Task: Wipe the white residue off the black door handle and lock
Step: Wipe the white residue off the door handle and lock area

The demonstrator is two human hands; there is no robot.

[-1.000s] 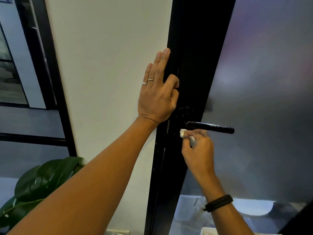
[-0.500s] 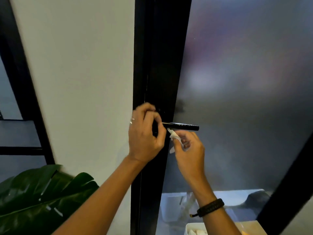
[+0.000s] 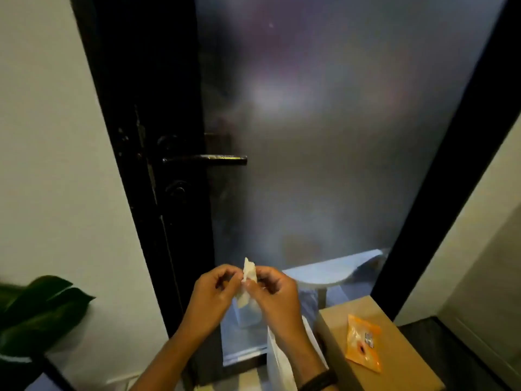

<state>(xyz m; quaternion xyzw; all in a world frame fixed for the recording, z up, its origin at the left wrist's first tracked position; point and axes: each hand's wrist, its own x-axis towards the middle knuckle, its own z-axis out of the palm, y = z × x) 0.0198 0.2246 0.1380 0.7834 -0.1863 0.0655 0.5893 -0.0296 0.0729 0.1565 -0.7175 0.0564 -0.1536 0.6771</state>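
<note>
The black door handle [image 3: 205, 160] juts right from the black door frame, with a faint pale streak along its top. A round black lock [image 3: 176, 189] sits just below it, and another round fitting lies above. Well below the handle, my left hand [image 3: 214, 296] and my right hand [image 3: 275, 299] meet in front of me. Both pinch a small crumpled white wipe [image 3: 249, 275] between their fingertips. Neither hand touches the door.
The frosted glass door panel [image 3: 324, 136] fills the centre. A cardboard box [image 3: 394, 359] with an orange packet [image 3: 363, 344] stands at lower right beside a white container [image 3: 279, 359]. Green plant leaves [image 3: 36, 311] are at lower left. White wall flanks the frame.
Both hands have left the handle and dropped down together, now working the wipe between them. My view has pulled back and tilted down, showing the whole handle and lock.
</note>
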